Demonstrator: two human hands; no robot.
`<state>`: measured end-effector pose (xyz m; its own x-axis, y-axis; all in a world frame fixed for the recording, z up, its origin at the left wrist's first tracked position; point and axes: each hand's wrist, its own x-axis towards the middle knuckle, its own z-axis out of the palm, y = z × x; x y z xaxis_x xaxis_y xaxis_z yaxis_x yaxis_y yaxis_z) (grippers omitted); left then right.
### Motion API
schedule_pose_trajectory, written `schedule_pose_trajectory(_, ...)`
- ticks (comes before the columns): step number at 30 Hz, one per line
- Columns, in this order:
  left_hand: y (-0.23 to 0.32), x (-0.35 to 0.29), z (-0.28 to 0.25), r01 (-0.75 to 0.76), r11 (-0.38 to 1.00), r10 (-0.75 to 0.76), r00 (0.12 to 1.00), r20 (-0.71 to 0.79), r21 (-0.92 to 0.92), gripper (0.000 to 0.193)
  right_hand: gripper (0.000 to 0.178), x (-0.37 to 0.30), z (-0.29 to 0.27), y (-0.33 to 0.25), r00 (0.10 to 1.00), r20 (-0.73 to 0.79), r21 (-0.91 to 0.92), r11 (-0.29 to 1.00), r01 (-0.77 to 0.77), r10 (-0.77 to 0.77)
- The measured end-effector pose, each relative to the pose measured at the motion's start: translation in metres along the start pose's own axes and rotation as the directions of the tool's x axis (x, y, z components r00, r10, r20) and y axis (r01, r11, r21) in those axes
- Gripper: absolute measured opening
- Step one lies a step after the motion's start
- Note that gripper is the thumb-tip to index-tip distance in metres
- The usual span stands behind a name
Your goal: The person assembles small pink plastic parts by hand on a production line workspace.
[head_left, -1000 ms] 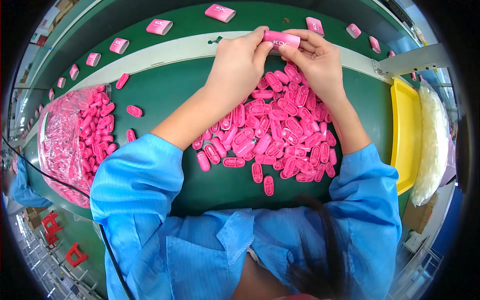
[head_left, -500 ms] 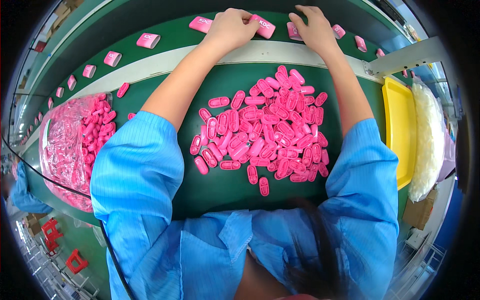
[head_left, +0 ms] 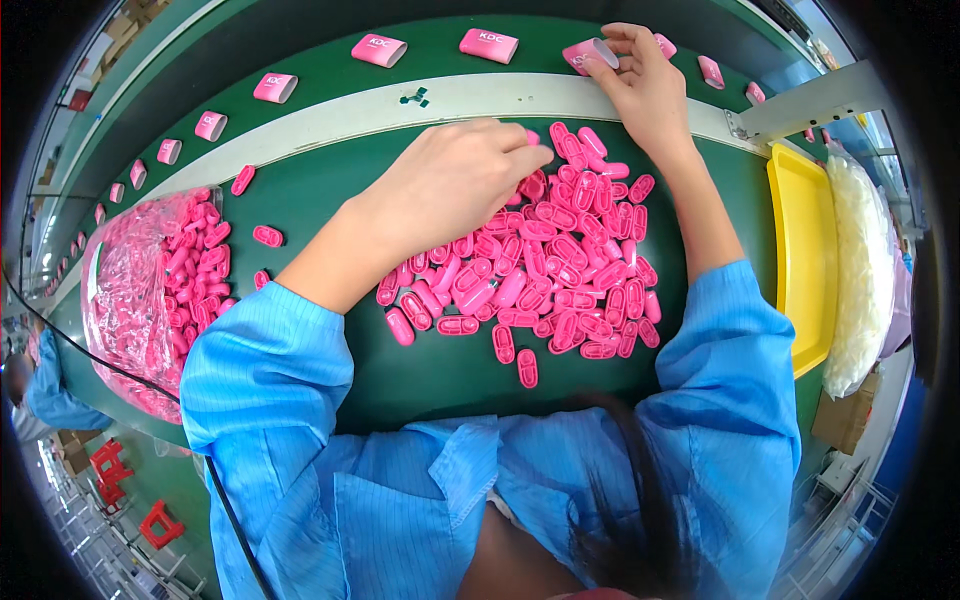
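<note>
My right hand (head_left: 650,95) is closed on a pink flattened shell (head_left: 580,52) over the green belt, fingers and thumb at its open end. Above the far left part of a pile of pink oval caps (head_left: 560,265), my left hand (head_left: 460,175) has its fingers drawn together. A pink oval cap (head_left: 532,137) shows at its fingertips, mostly covered by them. The caps lie loose, some hollow side up and others rounded side up. Left of the held shell, another pink shell (head_left: 488,45) rests on the belt.
A curved white rail (head_left: 480,97) separates the belt from the green table. Several pink shells line the belt on both sides. At left lies a clear bag (head_left: 130,300) of caps, with loose caps nearby. A yellow tray (head_left: 805,260) and white bag (head_left: 860,280) stand at right.
My left hand has let go of a shell on the belt and come back over the pile to a cap. My right hand has closed on a shell. The belt's shells have shifted left.
</note>
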<state>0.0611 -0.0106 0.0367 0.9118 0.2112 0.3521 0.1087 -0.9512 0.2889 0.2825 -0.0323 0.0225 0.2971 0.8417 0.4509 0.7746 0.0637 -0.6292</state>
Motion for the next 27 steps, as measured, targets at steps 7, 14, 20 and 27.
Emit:
schedule_pose_trajectory(7,-0.003,-0.006,0.004,0.069,0.997,-0.07,0.997,-0.024,-0.029,0.025,0.035,-0.013,-0.005,-0.022,0.974,0.212,0.422,0.892,-0.163,0.077)
schedule_pose_trajectory(14,-0.006,-0.009,0.007,0.121,0.977,-0.134,0.989,-0.068,-0.174,0.018,0.033,-0.021,0.013,-0.006,0.941,0.309,0.41,0.873,-0.264,0.14)
schedule_pose_trajectory(20,-0.039,0.008,0.015,0.42,0.649,-0.562,0.827,-0.028,-0.634,0.015,0.031,-0.019,0.025,-0.016,0.906,0.354,0.734,0.532,-0.423,0.232)
schedule_pose_trajectory(27,-0.036,0.002,0.001,0.46,0.76,-0.522,0.853,-0.009,-0.458,0.017,0.03,-0.019,0.013,-0.001,0.925,0.315,0.689,0.619,-0.377,0.213)
